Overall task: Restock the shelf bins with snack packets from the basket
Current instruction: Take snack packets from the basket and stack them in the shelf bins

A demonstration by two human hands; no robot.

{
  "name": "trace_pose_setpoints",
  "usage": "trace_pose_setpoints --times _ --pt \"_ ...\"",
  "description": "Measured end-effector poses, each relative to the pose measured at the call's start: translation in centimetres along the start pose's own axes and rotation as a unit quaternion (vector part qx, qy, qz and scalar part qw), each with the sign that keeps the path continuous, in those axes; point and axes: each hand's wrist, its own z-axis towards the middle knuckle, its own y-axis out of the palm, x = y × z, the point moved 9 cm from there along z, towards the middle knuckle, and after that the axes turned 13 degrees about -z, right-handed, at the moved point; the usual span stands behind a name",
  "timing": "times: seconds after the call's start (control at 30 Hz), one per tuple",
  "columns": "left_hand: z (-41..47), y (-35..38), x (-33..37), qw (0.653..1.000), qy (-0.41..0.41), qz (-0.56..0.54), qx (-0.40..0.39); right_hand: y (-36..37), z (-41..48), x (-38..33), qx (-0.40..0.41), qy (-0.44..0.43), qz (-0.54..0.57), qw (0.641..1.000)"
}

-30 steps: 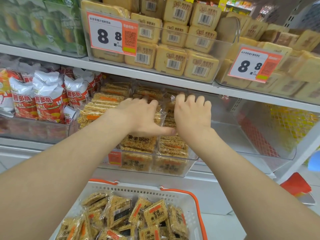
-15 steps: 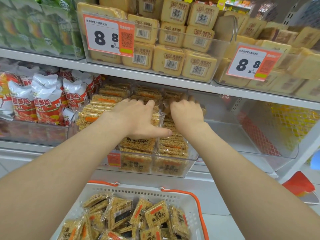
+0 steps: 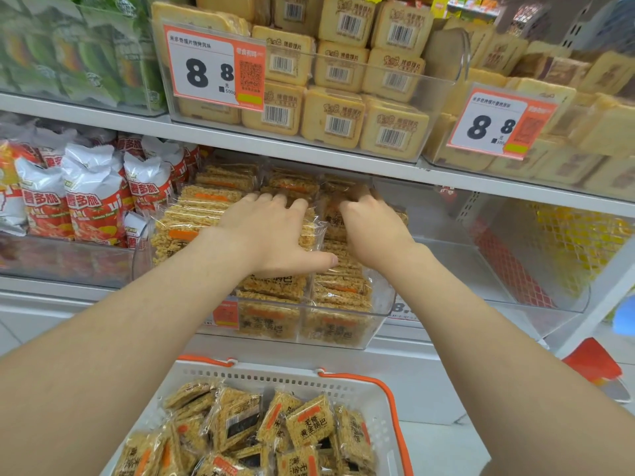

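Clear film over golden, grainy squares lies under the fingers (image 3: pixel 275 202) of your left hand (image 3: pixel 271 235): they are straight and spread apart, pressing flat on the snack packets (image 3: pixel 340 293), with the thumb stretched out to the right. The fingers (image 3: pixel 357 202) of your right hand (image 3: pixel 374 231) are bent knuckles-up into the back of the right-hand stack; you cannot tell whether they clasp a packet, since that spot is blurred. The two hands sit side by side, close but apart.

The packets stand packed in rows in a clear bin (image 3: pixel 381 305) on the middle shelf (image 3: pixel 446 182). Their fronts carry an orange bar and black characters, 黄金锅巴. Below your arms, the white basket (image 3: pixel 374 389) with orange handles holds a loose heap of the same packets (image 3: pixel 309 422), one reading 无糖 黄金锅巴.

To the left of the bin stand red and white bags (image 3: pixel 92 204) printed 薯多脆. On the upper shelf, tan barcoded packs (image 3: pixel 335 118) fill another clear bin behind an orange-edged price tag (image 3: pixel 214 65) reading 8.8 元, 500g. A second tag (image 3: pixel 498 121) to the right also shows 8.8.
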Motion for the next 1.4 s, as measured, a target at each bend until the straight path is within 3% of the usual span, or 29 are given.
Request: trace_pose_setpoints --times 0.3,0.5,0.63,0.73,0.83,0.9,1.0,1.17,1.27,1.33,1.4 --pt "-2.4 -1.6 1.7 0.993 0.051 0.025 0.104 2.1 -0.3 0.6 -0.051 -0.001 0.049 0.997" --pt "-5.4 -2.8 1.8 0.988 0.052 -0.014 0.142 -1.4 -4.1 0.6 0.06 0.043 0.06 0.995" --pt "-6.8 -3.9 1.1 0.979 0.048 -0.007 0.197 -5.6 -7.2 -0.4 0.08 0.03 0.118 0.989" --pt "-7.7 -3.0 -0.7 0.979 0.024 -0.04 0.198 -7.2 -9.2 -2.3 0.033 0.034 0.181 0.982" --pt "-8.3 0.0 -2.8 0.991 0.028 -0.088 0.098 -7.2 -10.6 -5.2 -0.017 -0.004 0.19 0.982" --pt "-8.7 0.5 -3.4 0.988 0.046 -0.123 0.079 -6.8 -11.0 -6.6 -0.034 -0.027 0.188 0.981" --pt "-9.6 -0.9 -3.3 0.972 0.049 -0.183 0.14 -6.2 -11.1 -8.0 -0.049 -0.046 0.19 0.979" --pt "-13.1 -3.3 0.4 0.937 0.185 -0.017 0.295 -4.2 -12.2 -11.9 -0.149 -0.175 0.182 0.956" --pt "-14.7 1.9 1.3 0.945 0.261 0.02 0.196 -1.2 -14.3 -14.7 -0.263 -0.233 0.16 0.923" --pt "-15.1 7.1 1.2 0.971 0.23 0.054 0.031 0.6 -15.9 -16.5 -0.32 -0.271 0.12 0.9" --pt "-15.9 12.1 -0.1 0.973 0.148 0.097 -0.15 1.9 -16.9 -18.2 -0.342 -0.307 0.084 0.884"
